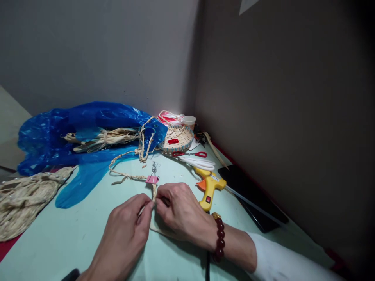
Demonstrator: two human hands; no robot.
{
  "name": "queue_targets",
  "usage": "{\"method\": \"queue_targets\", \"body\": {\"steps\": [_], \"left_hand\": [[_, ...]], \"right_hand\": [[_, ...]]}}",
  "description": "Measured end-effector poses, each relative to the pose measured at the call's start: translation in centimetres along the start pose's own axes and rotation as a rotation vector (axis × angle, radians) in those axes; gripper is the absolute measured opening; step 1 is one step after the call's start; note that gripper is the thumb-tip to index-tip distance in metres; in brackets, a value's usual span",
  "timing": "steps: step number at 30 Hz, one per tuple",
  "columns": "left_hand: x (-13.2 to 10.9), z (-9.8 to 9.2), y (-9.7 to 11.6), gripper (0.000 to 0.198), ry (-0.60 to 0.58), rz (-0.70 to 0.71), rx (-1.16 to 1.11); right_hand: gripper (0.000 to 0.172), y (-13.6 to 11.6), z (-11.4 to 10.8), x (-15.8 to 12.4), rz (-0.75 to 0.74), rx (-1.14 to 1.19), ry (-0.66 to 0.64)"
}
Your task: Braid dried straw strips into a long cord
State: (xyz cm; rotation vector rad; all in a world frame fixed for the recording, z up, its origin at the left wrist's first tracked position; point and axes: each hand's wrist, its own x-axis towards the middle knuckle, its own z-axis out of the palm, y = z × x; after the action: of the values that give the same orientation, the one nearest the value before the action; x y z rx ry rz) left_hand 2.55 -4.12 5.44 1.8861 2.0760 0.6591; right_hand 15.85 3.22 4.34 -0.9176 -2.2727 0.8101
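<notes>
A thin, straw-coloured braid (136,177) runs across the pale green table (96,238), its plaited strands slightly uneven and looping towards the back (a pink clip (152,180) grips it). Just on the near side of the clip, the left hand (127,222) and right hand (181,210) pinch the braid between thumb and fingers.

There is one clipped braid (137,177), one pink clip (152,180), one glue gun (211,184) — one basket (185,138), one cup (189,122), one bracelet (220,234).
</notes>
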Motion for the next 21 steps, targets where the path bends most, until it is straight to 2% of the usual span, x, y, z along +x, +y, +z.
{"method": "queue_targets", "body": {"steps": [3, 6, 9, 13, 17, 21], "left_hand": [[-0.1, 0.9, 0.1, 0.029, 0.030, 0.019, 0.016], [-0.5, 2.0, -0.3, 0.027, 0.126, 0.144, 0.076], [-1.1, 2.9, -1.1, 0.020, 0.220, 0.289, 0.162], [-1.7, 3.6, -1.5, 0.016, 0.238, 0.405, 0.391], [-2.3, 4.1, -0.5, 0.030, 0.241, 0.440, 0.709], [-3.2, 4.7, 0.5, 0.036, 0.275, 0.443, 0.765]], "right_hand": [[0.022, 0.0, 0.2, -0.1, 0.062, 0.012, -0.015], [0.018, 0.1, 0.1, -0.2, 0.140, 0.071, -0.058], [0.019, 0.2, -0.4, -0.2, 0.153, 0.184, -0.083], [0.027, 0.4, -0.7, -0.1, 0.152, 0.316, -0.105], [0.026, 0.7, -0.1, -0.1, 0.218, 0.434, -0.119], [0.019, 0.9, 0.5, 0.0, 0.253, 0.450, -0.100]]}}
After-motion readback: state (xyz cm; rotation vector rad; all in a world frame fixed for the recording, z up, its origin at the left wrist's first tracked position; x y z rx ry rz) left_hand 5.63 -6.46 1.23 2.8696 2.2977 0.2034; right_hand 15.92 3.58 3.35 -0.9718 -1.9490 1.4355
